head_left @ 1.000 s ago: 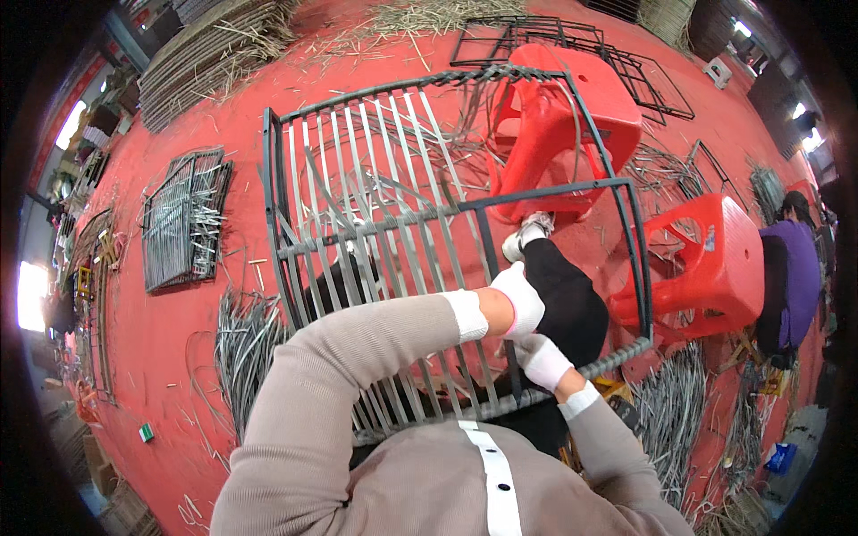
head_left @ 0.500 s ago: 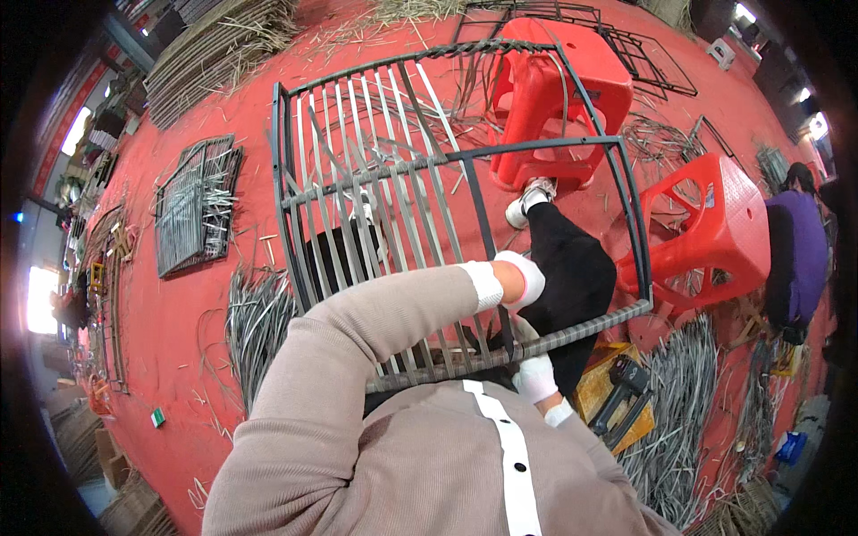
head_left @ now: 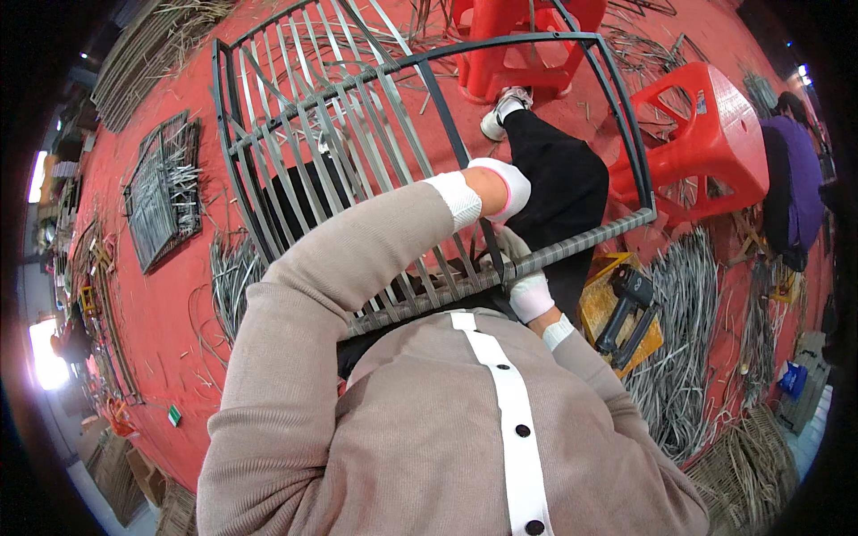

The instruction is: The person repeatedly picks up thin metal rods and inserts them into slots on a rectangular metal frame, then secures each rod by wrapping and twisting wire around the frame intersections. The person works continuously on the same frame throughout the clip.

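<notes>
A dark metal frame (head_left: 433, 98) rests tilted across my lap, with flat grey strips (head_left: 335, 129) running in rows over part of it. Grey strip is also wound around its near rail (head_left: 581, 247). My left hand (head_left: 502, 189), in a white glove with a pink edge, is curled above the frame near a dark crossbar; its fingertips are hidden. Below it, my white-gloved right hand (head_left: 532, 297) is closed around the near rail where that crossbar meets it. My sleeve and the frame hide part of what the fingers do.
Red plastic stools (head_left: 715, 143) stand ahead and to the right. A black power tool (head_left: 626, 308) lies on a yellow box (head_left: 601, 290) beside a heap of grey strips (head_left: 684, 348). Another strip-covered frame (head_left: 163, 192) lies on the red floor at left. A person in purple (head_left: 794, 183) sits far right.
The view has tipped down, so the frame, stools and floor items sit higher in the picture. Both hands keep nearly the same places on the frame.
</notes>
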{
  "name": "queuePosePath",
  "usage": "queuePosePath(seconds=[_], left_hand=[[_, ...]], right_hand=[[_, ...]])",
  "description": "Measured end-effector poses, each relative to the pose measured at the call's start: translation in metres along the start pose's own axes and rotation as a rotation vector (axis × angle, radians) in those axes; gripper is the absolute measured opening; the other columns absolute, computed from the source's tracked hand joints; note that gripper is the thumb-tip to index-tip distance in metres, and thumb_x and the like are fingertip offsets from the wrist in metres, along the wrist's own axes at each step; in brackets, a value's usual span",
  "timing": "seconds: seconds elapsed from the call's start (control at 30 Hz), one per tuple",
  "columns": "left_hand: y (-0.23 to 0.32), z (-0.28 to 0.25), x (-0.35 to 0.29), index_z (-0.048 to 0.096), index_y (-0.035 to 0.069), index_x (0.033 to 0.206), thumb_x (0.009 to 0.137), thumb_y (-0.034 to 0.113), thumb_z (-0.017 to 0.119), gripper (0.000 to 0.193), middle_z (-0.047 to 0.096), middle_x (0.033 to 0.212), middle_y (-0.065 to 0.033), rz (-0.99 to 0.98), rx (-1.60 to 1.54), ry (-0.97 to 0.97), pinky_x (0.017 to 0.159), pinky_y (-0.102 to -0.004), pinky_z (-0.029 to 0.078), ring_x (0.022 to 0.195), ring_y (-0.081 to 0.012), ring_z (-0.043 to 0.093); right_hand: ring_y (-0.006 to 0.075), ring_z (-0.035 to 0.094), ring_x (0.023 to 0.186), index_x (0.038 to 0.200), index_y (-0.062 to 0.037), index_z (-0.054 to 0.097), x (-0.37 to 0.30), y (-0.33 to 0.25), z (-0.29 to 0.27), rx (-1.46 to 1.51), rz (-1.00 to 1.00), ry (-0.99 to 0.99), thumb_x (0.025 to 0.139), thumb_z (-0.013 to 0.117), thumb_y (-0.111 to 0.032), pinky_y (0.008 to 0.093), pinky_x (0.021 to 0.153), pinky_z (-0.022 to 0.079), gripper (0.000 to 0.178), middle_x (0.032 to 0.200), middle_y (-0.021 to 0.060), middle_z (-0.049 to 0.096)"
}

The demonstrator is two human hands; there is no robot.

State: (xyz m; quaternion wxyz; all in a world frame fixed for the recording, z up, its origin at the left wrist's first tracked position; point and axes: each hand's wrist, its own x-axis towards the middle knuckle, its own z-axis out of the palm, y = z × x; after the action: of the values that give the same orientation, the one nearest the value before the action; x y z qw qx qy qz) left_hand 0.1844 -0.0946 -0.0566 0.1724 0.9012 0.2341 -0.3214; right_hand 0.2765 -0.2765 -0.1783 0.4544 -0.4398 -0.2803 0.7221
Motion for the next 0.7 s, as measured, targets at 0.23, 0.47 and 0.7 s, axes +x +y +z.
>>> queuePosePath(seconds=[0.23,0.47,0.7], left_hand=[[0.002,-0.009,0.003,0.079,0.006,0.102,0.076,0.024,0.080,0.031,0.076,0.104,-0.0162,0.033,0.052,-0.049,0.084,-0.0435,0.058,0.100,-0.0351,0.072],[-0.059,-0.034,-0.072,0.074,0.014,0.103,0.085,0.018,0.065,0.021,0.072,0.093,-0.0120,-0.472,0.178,1.248,0.077,-0.0469,0.054,0.088,-0.0311,0.070],[-0.145,-0.006,-0.089,0.076,0.015,0.086,0.096,0.040,0.058,0.032,0.072,0.078,-0.0087,-0.650,-0.060,1.185,0.075,-0.0467,0.050,0.077,-0.0309,0.069]], right_hand=[[0.0120,0.063,0.106,0.141,0.0000,0.051,0.037,0.007,0.003,-0.094,-0.188,-0.007,0.101,0.063,-0.013,0.0278,0.097,0.048,0.044,0.121,0.0055,0.063],[0.0127,0.062,0.070,0.117,0.0011,0.059,0.045,-0.001,0.001,0.154,0.111,0.129,0.104,0.057,-0.020,0.0243,0.062,0.051,0.025,0.086,0.0037,0.062],[0.0133,0.057,0.058,0.100,0.0016,0.067,-0.004,-0.023,0.014,-0.098,0.330,0.038,0.103,0.053,-0.022,0.0275,0.054,0.047,0.028,0.074,0.0041,0.064]])
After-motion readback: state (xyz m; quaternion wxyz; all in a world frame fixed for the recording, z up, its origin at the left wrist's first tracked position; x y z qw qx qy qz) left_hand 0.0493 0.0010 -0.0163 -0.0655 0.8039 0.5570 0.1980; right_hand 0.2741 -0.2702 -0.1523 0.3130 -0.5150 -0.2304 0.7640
